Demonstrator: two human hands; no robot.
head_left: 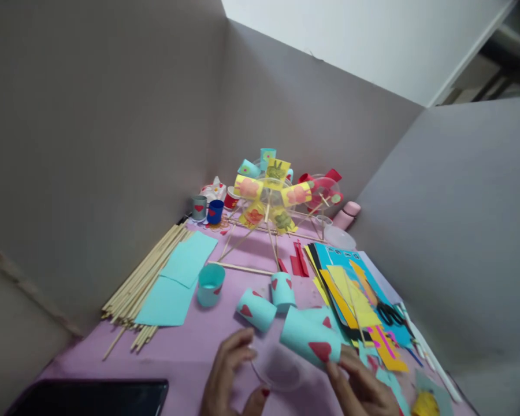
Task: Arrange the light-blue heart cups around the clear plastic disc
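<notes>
My right hand (359,384) pinches a light-blue paper cylinder (307,338) with a red heart on it by its lower right end. The fingers of my left hand (234,375) curl at the rim of a clear round plastic lid (279,370), thumb below and fingertips above. Just beyond the lid lie more light-blue cylinders with red hearts: one tilted (256,310), one more upright (283,292), and another partly hidden behind the held one. Whether these are fixed to the lid, I cannot tell. Farther left stands a light-blue paper cup (210,285).
Behind stands a stick-framed wheel with yellow paper cups (266,196), with a red-cupped wheel (325,190) beyond. Wooden sticks (147,277) and light-blue sheets (173,297) lie left. Coloured papers (351,294) and scissors (390,314) are right; a dark-screened device (91,398) lies front left.
</notes>
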